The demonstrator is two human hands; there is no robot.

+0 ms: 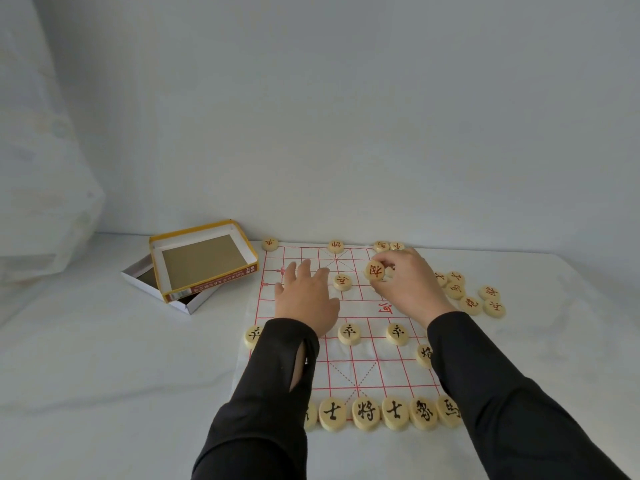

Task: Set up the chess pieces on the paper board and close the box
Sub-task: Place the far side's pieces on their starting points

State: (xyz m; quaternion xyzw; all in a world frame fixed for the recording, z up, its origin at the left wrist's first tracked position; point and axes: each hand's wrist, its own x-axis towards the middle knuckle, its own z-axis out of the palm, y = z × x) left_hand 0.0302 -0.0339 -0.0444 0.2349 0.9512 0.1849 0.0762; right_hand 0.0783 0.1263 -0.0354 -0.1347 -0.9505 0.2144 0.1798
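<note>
— One piece in hand. Where is it, and what does the grip look like?

— Your right hand pinches the red-lettered disc by its rim. Its face is tilted toward you, over the far right of the paper board. Your left hand lies flat on the board's left half, fingers spread, holding nothing.

— Which way from the grip?

— Far and a touch left, I'd judge. The far row shows a gap between the centre disc and the corner pair. The disc is round, so it has no long axis. Your right hand is nearer.

— Surface? Room?

— White-covered tabletop, thin creased paper; lower the disc rather than slide it. The loose red discs lie right of the board. The open box sits far left, its yellow-edged half askew across the white half. Pale wall behind.
</note>
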